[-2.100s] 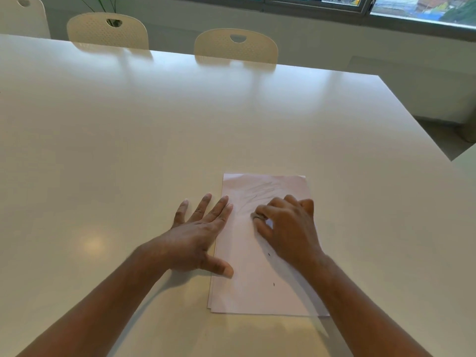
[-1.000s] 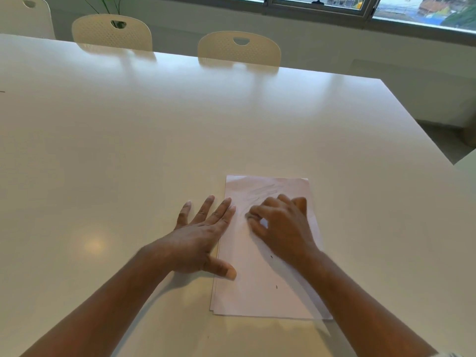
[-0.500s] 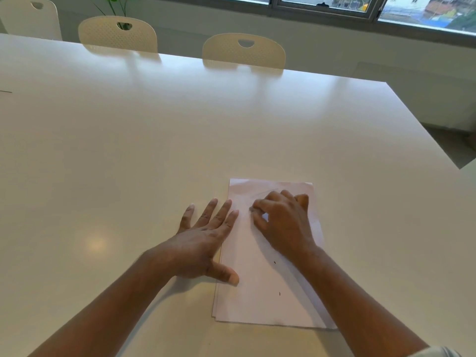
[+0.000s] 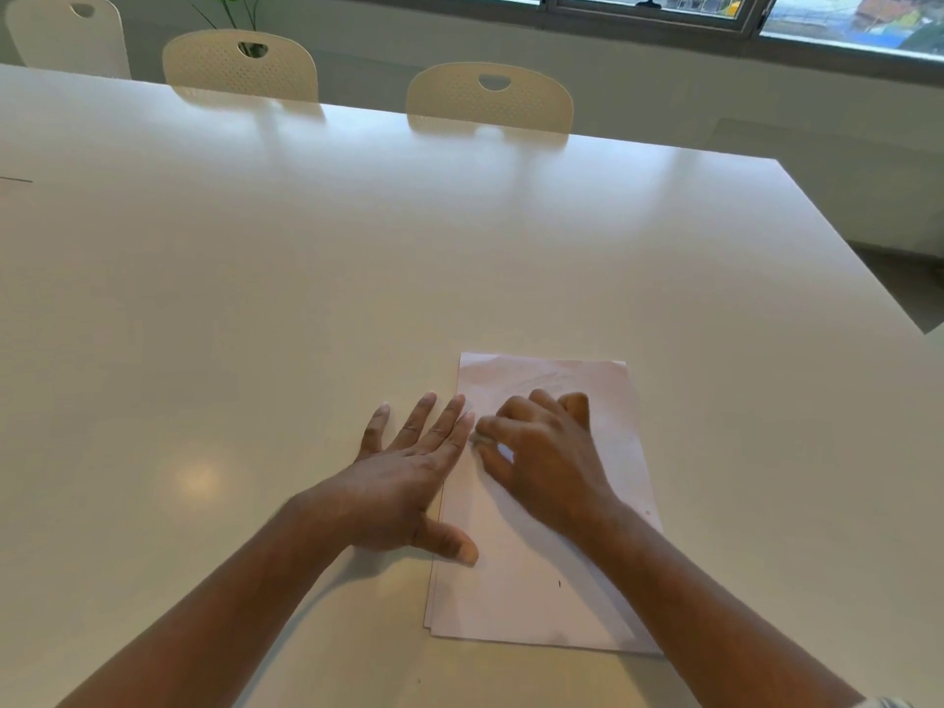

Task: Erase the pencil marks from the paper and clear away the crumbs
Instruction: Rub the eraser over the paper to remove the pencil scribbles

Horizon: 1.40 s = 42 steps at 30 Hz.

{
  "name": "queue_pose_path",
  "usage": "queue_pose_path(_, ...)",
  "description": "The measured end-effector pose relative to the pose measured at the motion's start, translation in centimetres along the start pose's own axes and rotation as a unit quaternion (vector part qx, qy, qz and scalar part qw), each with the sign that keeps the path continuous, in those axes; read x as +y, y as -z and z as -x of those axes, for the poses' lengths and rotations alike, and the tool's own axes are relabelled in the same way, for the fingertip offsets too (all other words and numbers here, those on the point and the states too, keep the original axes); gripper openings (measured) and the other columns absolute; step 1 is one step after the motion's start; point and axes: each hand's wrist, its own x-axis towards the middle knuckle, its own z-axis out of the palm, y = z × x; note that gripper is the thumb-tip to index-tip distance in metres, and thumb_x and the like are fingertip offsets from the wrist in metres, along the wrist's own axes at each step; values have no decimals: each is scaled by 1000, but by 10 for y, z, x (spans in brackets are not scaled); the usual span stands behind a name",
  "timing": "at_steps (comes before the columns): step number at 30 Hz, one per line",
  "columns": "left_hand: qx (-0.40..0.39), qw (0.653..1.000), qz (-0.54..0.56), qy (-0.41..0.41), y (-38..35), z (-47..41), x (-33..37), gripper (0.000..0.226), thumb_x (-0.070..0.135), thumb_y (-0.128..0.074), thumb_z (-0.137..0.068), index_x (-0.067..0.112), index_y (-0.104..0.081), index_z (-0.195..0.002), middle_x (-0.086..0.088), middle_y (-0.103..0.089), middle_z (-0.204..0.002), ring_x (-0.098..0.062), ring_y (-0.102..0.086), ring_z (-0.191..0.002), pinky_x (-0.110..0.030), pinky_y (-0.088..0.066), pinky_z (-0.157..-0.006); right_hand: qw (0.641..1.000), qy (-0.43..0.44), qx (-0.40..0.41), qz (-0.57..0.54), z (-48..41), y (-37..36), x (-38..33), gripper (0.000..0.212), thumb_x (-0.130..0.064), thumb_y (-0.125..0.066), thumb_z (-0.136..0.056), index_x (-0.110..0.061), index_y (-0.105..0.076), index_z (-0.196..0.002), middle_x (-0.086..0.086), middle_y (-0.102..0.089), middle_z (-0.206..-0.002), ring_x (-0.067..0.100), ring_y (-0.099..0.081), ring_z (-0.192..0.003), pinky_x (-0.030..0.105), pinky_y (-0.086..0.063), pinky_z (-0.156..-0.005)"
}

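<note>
- Paper lies flat on the white surface, near edge, right of centre, long side running away from the person.
- A second sheet edge shows under it at the near-left corner.
- Faint grey pencil marks on the far part of the paper, just beyond the right knuckles.
- Left hand palm down, fingers straight and spread apart. It rests mostly on the surface, with index fingertip and thumb on the paper's left edge, holding nothing.
- Right hand on the upper half of the paper, fingers curled, thumb and index pinching a small pale eraser against the sheet. The eraser is blurred.
- Eraser tip sits just beside the left index fingertip.
- Tiny dark speck on the near part of the paper, maybe a crumb, too small to tell.
- Three cream chairs along the far side, with a window and a plant behind.
</note>
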Motion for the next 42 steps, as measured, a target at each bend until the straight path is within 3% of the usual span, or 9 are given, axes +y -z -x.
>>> queue_pose_path(5,-4,1000,0,1,0,0,0,143,96,-55,-72,27,38,-156,12,52,-158,-12,54,-141,-59,29,-119,993,-114,29,27,-25,4,29,23,-41,-59,-99,-32,-80,-93,-11,-74,-94,17,-59,-90,38,-25,-77)
queue_pose_path(10,-1,1000,-1,5,-1,-1,0,142,95,-56,-73,28,37,-157,14,53,-157,-11,54,-141,-58,29,-120,1000,-4,-1,2,14,3,-6,20,-42,-60,-99,-34,-77,-95,-15,-71,-90,11,-57,-84,39,-29,-78)
queue_pose_path(16,-8,1000,-2,4,1,-1,-1,144,97,-55,-72,27,38,-156,13,51,-158,-11,53,-143,-59,28,-120,988,-142,38,44,-2,9,35,26,-42,-56,-96,-32,-75,-83,-12,-72,-86,16,-61,-87,38,-24,-76)
queue_pose_path(22,-13,1000,-9,9,1,-1,1,143,96,-55,-72,27,38,-156,12,52,-158,-12,53,-143,-59,27,-120,1000,-16,3,17,27,6,-2,18,-43,-60,-98,-36,-77,-96,-15,-71,-89,12,-57,-84,40,-30,-78)
queue_pose_path(27,-12,1000,-10,8,2,0,1,144,96,-55,-72,25,38,-156,11,51,-159,-13,52,-143,-60,27,-121,984,-162,46,65,10,11,35,23,-39,-58,-95,-30,-73,-79,-11,-69,-83,17,-60,-84,38,-22,-75)
queue_pose_path(30,-14,1000,-8,7,2,0,1,145,97,-55,-71,26,38,-156,11,52,-158,-13,52,-143,-60,27,-120,994,-98,40,20,19,10,10,18,-37,-62,-94,-31,-76,-85,-12,-69,-83,15,-59,-83,38,-23,-75)
queue_pose_path(33,-14,1000,-10,6,2,-1,0,145,98,-54,-71,26,38,-156,11,52,-158,-13,53,-143,-60,27,-120,999,-21,14,47,31,8,-5,19,-41,-59,-96,-33,-75,-88,-14,-70,-85,13,-58,-82,41,-30,-77)
queue_pose_path(38,-10,1000,-10,7,2,1,2,144,96,-55,-72,25,37,-157,12,51,-159,-13,51,-144,-58,28,-120,980,-173,58,85,18,15,42,25,-41,-57,-94,-29,-73,-79,-9,-70,-82,19,-62,-80,37,-22,-74)
queue_pose_path(42,-10,1000,-6,7,2,1,2,144,96,-55,-72,26,38,-156,12,51,-158,-13,52,-143,-58,30,-119,993,-111,45,10,28,9,3,20,-39,-60,-93,-30,-75,-83,-10,-69,-83,17,-62,-79,39,-28,-75)
